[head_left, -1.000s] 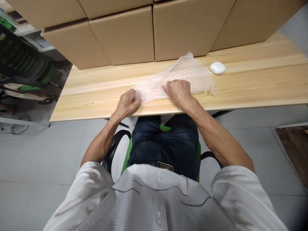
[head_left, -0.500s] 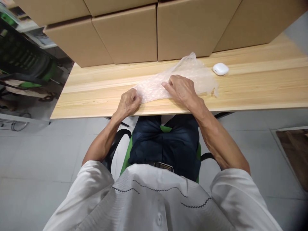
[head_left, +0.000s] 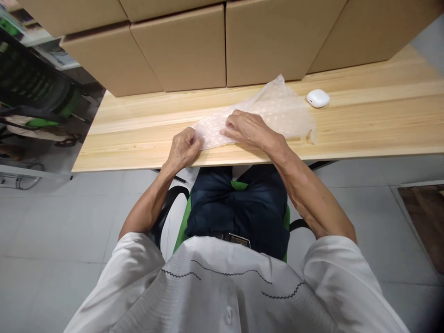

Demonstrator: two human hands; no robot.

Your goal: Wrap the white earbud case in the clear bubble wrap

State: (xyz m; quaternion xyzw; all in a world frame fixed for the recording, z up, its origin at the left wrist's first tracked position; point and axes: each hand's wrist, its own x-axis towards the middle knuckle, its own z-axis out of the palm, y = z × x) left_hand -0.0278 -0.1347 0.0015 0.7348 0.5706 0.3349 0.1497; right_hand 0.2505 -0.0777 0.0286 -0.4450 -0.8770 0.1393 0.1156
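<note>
A crumpled sheet of clear bubble wrap (head_left: 286, 108) lies on the wooden table, narrow at its left end and spread out toward the right, one corner standing up at the back. At the narrow end, my left hand (head_left: 183, 147) is closed on the wrap's edge. My right hand (head_left: 248, 127) rests on the middle of the sheet, thumb and fingers bent together on the plastic. Its palm hides part of the wrap.
Large cardboard boxes (head_left: 183, 51) stand stacked along the back of the table (head_left: 118, 134). A small white rounded case (head_left: 317, 98) sits right of the wrap. The table's front edge runs just before my lap. A dark office chair (head_left: 31, 88) stands at the left.
My right hand has slid left along the bubble wrap toward my left hand, its fingers drawing closer to the thumb. The left hand stays at the narrow end.
</note>
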